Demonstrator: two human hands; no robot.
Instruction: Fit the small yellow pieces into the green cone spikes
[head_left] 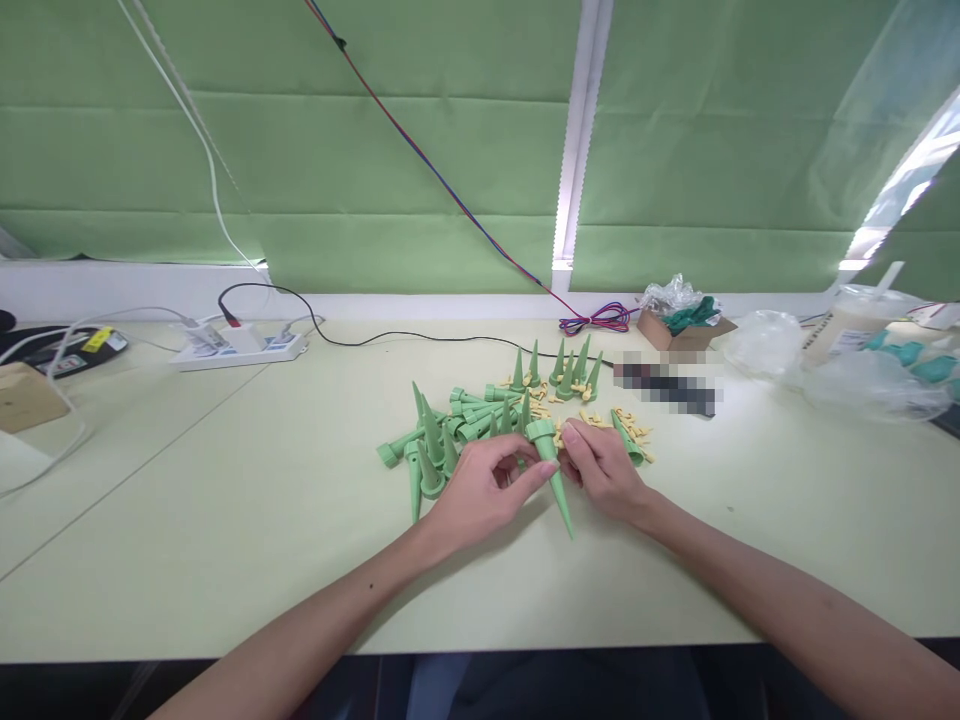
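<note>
My left hand is closed, pinching a green plastic plant watering spike between thumb and fingers, its wide collar up and its point slanting down toward me. At the collar's right side my right hand is closed in a pinch on a small yellow valve, mostly hidden by the fingers. Behind and left of my hands lies a heap of green spikes, some upright, others lying down. Loose yellow valves are scattered beyond my right hand, around another lying green spike.
Along the back stand a power strip with a black cable, a cardboard box, a coil of red and blue wire and a drink cup among plastic bags. A blurred dark object lies behind the valves. The table edge runs close to me.
</note>
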